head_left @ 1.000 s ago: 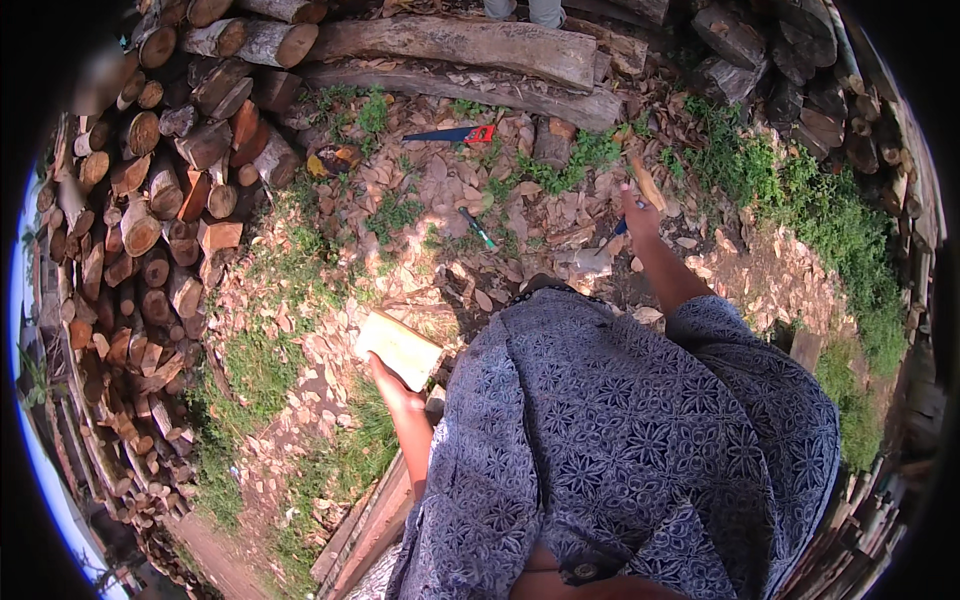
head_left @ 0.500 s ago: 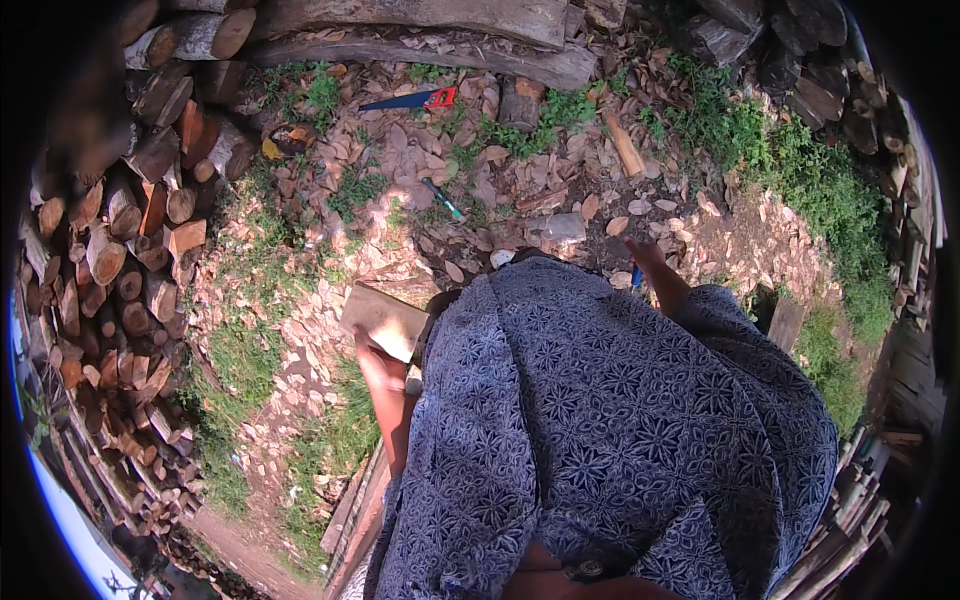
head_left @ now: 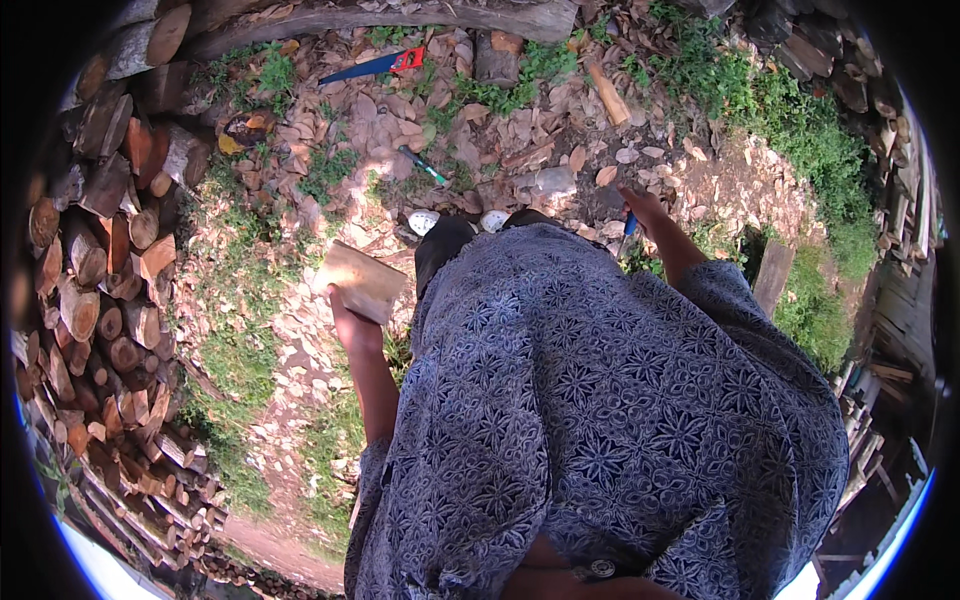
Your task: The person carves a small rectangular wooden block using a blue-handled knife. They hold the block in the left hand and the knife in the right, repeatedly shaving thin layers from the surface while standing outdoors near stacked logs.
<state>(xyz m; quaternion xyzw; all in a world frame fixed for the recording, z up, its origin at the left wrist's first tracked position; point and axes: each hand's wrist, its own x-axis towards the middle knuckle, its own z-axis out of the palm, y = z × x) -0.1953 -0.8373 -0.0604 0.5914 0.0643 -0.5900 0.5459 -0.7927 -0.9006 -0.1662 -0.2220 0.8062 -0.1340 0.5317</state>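
My left hand (head_left: 355,325) grips a flat, rectangular piece of wooden board (head_left: 362,278) by its lower edge, out to the left of my body. On the other side, my right hand (head_left: 650,210) is closed around a slim tool with a blue handle (head_left: 630,225); the tool points downward and its working end cannot be made out. Beyond my feet a green-and-black hand tool (head_left: 423,166) lies on the leaves. Farther off rests a handsaw (head_left: 372,67) with a dark blue blade and a red handle.
Stacked firewood (head_left: 105,310) lines the left side. A long timber (head_left: 400,20) lies across the far edge. A short log (head_left: 607,94), a flat grey block (head_left: 553,181) and dry leaves are on the ground. Green plants (head_left: 810,190) and more wood border the right.
The view has shifted, so ground objects sit higher and farther left. Both my shoes now show. The board has tilted in my left hand, and more of my right hand and the blue handle is visible.
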